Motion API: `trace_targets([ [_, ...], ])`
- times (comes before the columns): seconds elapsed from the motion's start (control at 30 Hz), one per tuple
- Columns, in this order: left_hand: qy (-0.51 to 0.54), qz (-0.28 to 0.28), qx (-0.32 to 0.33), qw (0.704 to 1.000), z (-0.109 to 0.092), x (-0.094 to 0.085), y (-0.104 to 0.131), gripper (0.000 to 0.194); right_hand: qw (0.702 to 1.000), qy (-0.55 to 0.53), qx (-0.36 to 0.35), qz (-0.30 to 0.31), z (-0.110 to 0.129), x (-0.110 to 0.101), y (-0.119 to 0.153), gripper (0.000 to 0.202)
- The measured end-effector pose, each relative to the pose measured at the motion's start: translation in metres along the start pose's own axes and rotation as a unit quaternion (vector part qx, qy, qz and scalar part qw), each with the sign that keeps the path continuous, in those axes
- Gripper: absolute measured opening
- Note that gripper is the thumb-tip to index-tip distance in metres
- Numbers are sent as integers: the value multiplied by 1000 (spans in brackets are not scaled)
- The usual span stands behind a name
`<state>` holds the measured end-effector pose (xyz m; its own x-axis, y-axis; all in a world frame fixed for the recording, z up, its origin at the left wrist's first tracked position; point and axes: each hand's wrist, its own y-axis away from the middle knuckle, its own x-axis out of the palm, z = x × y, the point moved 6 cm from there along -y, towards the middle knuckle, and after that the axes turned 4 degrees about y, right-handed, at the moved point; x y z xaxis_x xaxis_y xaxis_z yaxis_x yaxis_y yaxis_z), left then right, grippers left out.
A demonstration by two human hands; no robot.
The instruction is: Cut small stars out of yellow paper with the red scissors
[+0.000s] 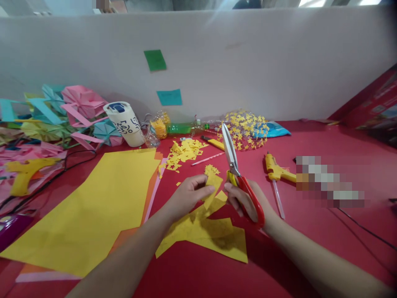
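Observation:
My left hand [192, 193] pinches a small yellow paper piece [214, 185] between thumb and fingers. In my right hand [243, 198] are red-handled scissors [231, 153], their blades pointing up and nearly closed, just right of that piece. Under both hands lie larger yellow paper offcuts [214, 231] on the red table [192, 273]. A small pile of yellow paper stars [211, 169] sits just beyond my left fingertips. Farther back is a heap of yellow scraps [186, 151].
Yellow sheets [108, 198] lie left, over orange and pink ones. Glue guns [276, 169] [26, 171] rest on both sides. At the back are a white cup [125, 124], a cutter [214, 142], a star-filled bag [243, 128] and folded paper shapes [80, 103].

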<state>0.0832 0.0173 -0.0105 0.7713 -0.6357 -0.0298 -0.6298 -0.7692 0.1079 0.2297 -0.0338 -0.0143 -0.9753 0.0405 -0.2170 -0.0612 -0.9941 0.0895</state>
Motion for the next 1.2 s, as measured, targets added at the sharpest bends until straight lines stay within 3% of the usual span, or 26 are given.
trace_targets([
  [0.1, 73, -51, 47, 995, -5, -14, -1, 20, 996, 65, 16, 52, 2, 0, 0, 42],
  [0.2, 132, -109, 72, 983, -8, -29, 0, 16, 985, 149, -11, 91, 6, 2, 1, 45],
  [0.33, 158, -191, 104, 963, -9, -43, 2, 17, 963, 236, -16, 126, 3, 7, 4, 48],
  [0.43, 166, -221, 110, 955, -9, -47, 3, 16, 956, 256, -6, 143, -1, 9, 5, 48],
  [0.63, 135, -219, 108, 960, -11, -47, 5, 18, 957, 247, 10, 152, 1, 12, 6, 47],
  [0.93, 83, -206, 136, 966, -18, -42, 9, 20, 973, 145, 50, 170, -5, 17, 12, 48],
  [1.2, 63, -216, 108, 968, -17, -43, 9, 18, 974, 149, 45, 165, -5, 17, 11, 52],
])
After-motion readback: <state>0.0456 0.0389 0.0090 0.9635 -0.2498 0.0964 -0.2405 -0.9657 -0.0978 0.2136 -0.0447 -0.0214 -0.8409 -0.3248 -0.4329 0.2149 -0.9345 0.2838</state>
